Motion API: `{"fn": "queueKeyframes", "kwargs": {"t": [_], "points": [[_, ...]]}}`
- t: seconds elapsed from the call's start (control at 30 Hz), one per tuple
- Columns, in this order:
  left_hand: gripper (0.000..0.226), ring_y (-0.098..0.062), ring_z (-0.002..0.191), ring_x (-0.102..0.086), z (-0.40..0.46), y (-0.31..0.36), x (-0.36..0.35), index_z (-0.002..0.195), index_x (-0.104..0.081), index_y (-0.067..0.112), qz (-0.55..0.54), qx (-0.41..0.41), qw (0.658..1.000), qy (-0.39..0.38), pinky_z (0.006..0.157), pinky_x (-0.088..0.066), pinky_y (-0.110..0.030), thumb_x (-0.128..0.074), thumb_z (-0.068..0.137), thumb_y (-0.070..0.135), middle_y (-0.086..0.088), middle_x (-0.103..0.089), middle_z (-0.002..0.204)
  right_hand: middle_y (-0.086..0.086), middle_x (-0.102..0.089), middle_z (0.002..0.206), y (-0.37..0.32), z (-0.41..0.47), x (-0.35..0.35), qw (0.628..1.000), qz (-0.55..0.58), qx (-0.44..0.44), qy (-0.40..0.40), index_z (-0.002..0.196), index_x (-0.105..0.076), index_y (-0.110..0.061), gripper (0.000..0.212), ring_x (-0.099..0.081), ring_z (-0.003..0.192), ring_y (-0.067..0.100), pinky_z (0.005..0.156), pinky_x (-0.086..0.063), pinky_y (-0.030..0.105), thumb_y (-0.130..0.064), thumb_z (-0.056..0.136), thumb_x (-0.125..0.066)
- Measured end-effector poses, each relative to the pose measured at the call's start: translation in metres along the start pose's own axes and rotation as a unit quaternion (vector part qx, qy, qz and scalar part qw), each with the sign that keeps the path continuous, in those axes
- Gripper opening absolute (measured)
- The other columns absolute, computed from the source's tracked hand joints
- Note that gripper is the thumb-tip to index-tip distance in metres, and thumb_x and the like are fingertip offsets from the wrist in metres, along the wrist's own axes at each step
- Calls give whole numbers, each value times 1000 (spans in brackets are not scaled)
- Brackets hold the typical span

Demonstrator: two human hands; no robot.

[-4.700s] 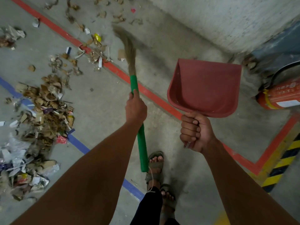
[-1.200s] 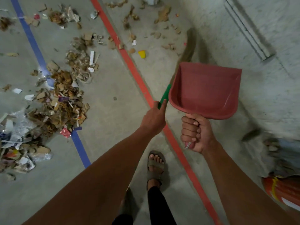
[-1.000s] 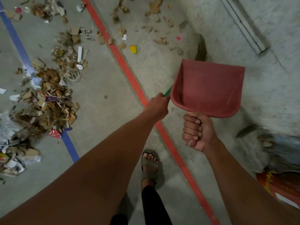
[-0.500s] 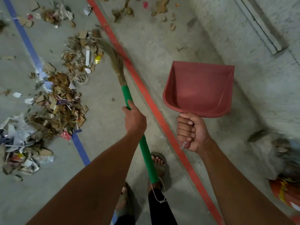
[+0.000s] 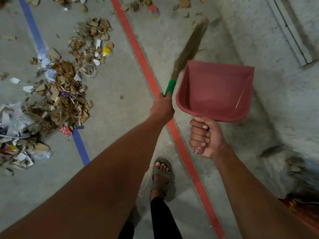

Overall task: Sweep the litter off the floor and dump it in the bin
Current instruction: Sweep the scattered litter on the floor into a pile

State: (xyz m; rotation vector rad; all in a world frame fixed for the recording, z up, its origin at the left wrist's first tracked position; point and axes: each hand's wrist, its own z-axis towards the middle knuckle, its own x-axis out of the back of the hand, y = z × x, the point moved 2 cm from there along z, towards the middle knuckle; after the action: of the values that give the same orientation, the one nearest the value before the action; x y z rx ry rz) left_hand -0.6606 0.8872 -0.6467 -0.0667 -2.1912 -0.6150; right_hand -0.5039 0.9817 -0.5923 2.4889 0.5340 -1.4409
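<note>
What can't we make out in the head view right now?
- Bin: not in frame.
- Green broom handle: lower part hidden by left hand and arm.
- Red plastic dustpan handle: wrapped by right hand.
- Straw broom bristles: motion-blurred.
- Orange object: cut by right edge, blurred.

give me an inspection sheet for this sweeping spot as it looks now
surface: bare concrete floor, marked with a red line and a blue line
job's things: broom with green handle, bristles blurred, reaching past the red line toward the wall; red dustpan held up, nothing seen inside; bin not in view
clutter: big litter pile of cardboard scraps, paper and plastic left of the red line; loose scraps at the top
grippers: left hand grips the broom handle; right hand grips the dustpan handle
cables: nothing seen
surroundings: rough wall on the right; sandalled foot below
</note>
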Motion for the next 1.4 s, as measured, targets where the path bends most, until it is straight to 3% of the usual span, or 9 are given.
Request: {"fn": "queueKeyframes", "kwargs": {"t": [0.2,0.3,0.53,0.73,0.83,1.0,1.1,1.23,1.4], "points": [[49,-46,110,-61,1,-47,23,147,-38,7,-88,211,971,76,95,-51,-48,-48,99,9,-20,-41,136,-10,-21,41,4,6,-3,1000,2,-5,11,59,-36,-25,40,-19,32,8,33,-29,22,-24,99,-41],[60,-41,97,-62,-11,-61,31,155,-28,5,-103,302,942,105,82,-52,-45,-50,99,5,-21,-36,141,-10,-20,41,4,6,-5,1000,1,1,14,58,-37,-25,40,-19,31,7,33,-27,22,-22,96,-51],[63,-30,68,-51,-41,-38,10,161,-16,18,-69,179,976,98,70,-44,-44,-41,103,9,-13,-38,133,-10,-21,41,-5,4,-12,1000,-12,-1,10,59,-34,-26,41,-18,31,8,33,-26,22,-22,91,-60],[72,-40,86,-61,-38,-7,-17,160,-14,16,39,46,998,16,72,-53,-52,-51,100,8,-16,-35,133,-10,-21,40,-6,6,-16,999,-26,-9,32,57,-38,-24,40,-17,31,7,33,-26,22,-23,95,-51],[63,-45,102,-62,-31,-25,-12,160,-19,18,43,93,994,-36,80,-49,-52,-47,103,17,-16,-43,136,-11,-18,40,-2,10,-22,999,-32,-14,41,56,-38,-24,42,-16,31,7,32,-25,21,-25,98,-42],[65,-44,127,-55,-20,-92,34,162,-15,8,64,202,977,-7,102,-47,-51,-43,105,16,-19,-38,145,-11,-17,40,6,22,-31,998,-38,-25,36,56,-37,-25,42,-15,31,7,32,-22,21,-25,98,-41],[54,-40,125,-57,-18,-137,76,155,-27,-4,44,281,958,31,89,-50,-41,-43,106,13,-24,-41,144,-11,-18,41,12,30,-34,998,-38,-37,20,59,-32,-26,41,-17,31,7,33,-22,21,-25,97,-47],[66,-46,125,-56,-35,-175,116,158,-19,-5,38,320,942,96,98,-51,-46,-51,102,8,-30,-34,150,-11,-19,41,22,36,-37,998,-41,-47,9,58,-37,-24,42,-17,31,7,34,-20,22,-21,89,-64],[63,-49,120,-59,-49,-190,121,156,-24,-3,-20,338,934,112,100,-54,-52,-50,99,6,-29,-34,146,-10,-22,41,36,41,-48,997,-38,-67,-4,58,-41,-23,39,-19,32,8,35,-22,22,-21,92,-60]]}}
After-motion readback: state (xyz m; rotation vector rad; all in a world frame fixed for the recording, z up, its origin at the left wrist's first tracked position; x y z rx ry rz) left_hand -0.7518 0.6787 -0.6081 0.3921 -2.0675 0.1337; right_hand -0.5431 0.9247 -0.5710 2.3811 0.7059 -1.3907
